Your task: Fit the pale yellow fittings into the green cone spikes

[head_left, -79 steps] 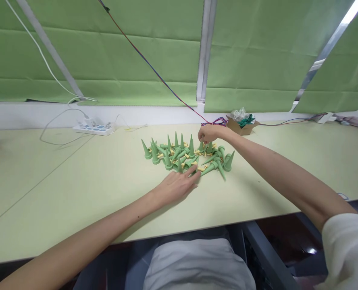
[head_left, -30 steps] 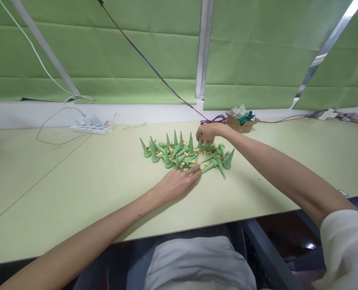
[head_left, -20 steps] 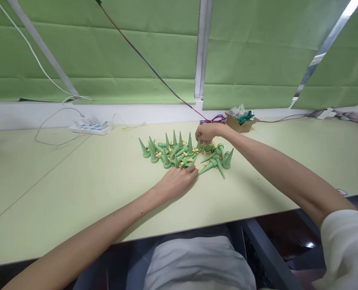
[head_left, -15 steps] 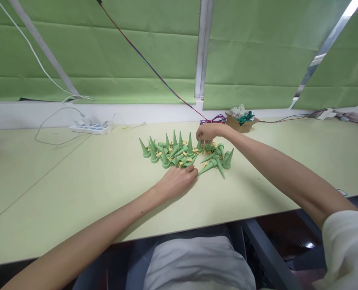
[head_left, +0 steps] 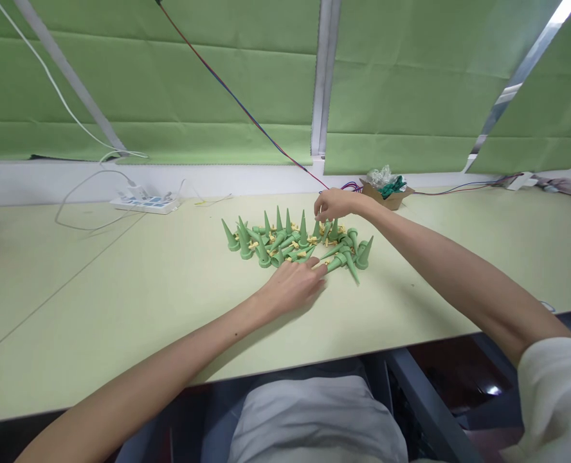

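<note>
A cluster of green cone-shaped plastic watering spikes [head_left: 303,231] with small yellow valve-like parts [head_left: 312,240] covers the middle of the table. Several spikes stand point-up in the back and left, while others lie on their sides. At the front of the cluster, my left hand [head_left: 295,283] has its fingers closed over the tip of a lying green spike [head_left: 336,262]; its thumb is hidden. Just above the standing spikes at the back is my right hand [head_left: 334,204], fingers bent downward and apart, with nothing visible in them. An upright spike [head_left: 334,230] stands below it.
A small cardboard box [head_left: 386,198] with clear plastic and green material sits behind the cluster to the right. Red and blue wires [head_left: 350,186] lie by the wall. At the back left are a white power strip [head_left: 148,204] and white cables [head_left: 80,229].
My right hand has lifted slightly off the back spikes, leaving an upright one in plainer view. My left hand has slid right, over the tip of the lying spike.
</note>
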The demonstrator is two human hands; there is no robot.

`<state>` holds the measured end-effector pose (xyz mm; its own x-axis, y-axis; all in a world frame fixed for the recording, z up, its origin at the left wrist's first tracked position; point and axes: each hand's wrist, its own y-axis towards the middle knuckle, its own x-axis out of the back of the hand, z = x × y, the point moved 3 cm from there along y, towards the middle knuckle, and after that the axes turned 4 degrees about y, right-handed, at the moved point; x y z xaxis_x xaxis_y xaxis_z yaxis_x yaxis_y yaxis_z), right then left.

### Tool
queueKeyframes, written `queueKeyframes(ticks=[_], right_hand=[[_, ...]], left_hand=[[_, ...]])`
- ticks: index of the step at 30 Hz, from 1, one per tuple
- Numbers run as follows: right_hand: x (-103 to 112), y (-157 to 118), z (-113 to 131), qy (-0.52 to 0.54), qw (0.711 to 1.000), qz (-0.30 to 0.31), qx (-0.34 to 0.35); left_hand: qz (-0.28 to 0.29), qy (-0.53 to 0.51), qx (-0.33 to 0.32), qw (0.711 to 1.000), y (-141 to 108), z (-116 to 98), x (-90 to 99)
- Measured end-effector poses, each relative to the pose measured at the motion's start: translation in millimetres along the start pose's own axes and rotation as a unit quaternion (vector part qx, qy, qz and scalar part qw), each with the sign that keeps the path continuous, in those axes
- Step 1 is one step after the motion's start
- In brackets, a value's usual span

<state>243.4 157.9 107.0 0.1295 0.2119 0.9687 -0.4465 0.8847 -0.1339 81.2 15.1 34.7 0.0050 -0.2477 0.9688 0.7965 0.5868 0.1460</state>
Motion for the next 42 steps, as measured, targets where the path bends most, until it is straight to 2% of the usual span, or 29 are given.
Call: queueKeyframes(ticks=[4,7,10,13,17,19,21,23,25,28,34,40,42], right_hand=[[8.0,-7.6,-1.2,-0.076,0.995,-0.052,-0.03],[3.2,-11.8,-6.4,-0.082,0.992,-0.008,-0.094],[0.5,-14.3,-9.6,-0.046,0.993,0.022,-0.11],[10.2,-14.2,-10.3,-0.048,0.993,-0.021,-0.109],[26.6,-4.6,-5.3,-0.056,0.984,-0.116,-0.121],[28.3,5.6,0.7,-0.067,0.978,-0.165,-0.107],[22.8,18.3,6.6,-0.042,0.98,-0.177,-0.077],[12.9,30.6,9.8,-0.009,0.986,-0.156,-0.06],[2.2,40.1,11.5,0.034,0.993,-0.108,-0.033],[-6.5,46.2,11.0,0.082,0.994,-0.066,-0.012],[-4.9,42.7,9.6,0.065,0.995,-0.081,-0.004],[-7.9,39.5,6.8,0.105,0.993,-0.049,-0.005],[-6.8,37.6,2.7,0.124,0.991,-0.048,-0.024]], left_hand=[[-0.017,0.006,-0.005,1.0,2.4,-2.8,3.6],[-0.023,0.006,-0.016,1.0,2.0,-3.1,1.7],[-0.027,-0.001,-0.025,0.999,0.2,-2.5,-2.3],[-0.037,-0.012,-0.032,0.999,-2.2,-2.8,-6.1],[-0.05,-0.029,-0.039,0.998,-4.9,-3.9,-9.6],[-0.052,-0.038,-0.038,0.997,-6.3,-3.7,-11.1],[-0.052,-0.048,-0.035,0.997,-8.0,-2.8,-12.5],[-0.054,-0.061,-0.03,0.996,-10.0,-1.7,-13.4],[-0.055,-0.075,-0.025,0.995,-11.8,-0.8,-13.7],[-0.052,-0.095,-0.021,0.994,-13.4,-0.3,-13.0],[-0.055,-0.112,-0.026,0.992,-13.7,-2.2,-12.4],[-0.064,-0.114,-0.033,0.991,-14.3,-3.7,-13.6],[-0.059,-0.117,-0.034,0.991,-14.5,-3.8,-14.0]])
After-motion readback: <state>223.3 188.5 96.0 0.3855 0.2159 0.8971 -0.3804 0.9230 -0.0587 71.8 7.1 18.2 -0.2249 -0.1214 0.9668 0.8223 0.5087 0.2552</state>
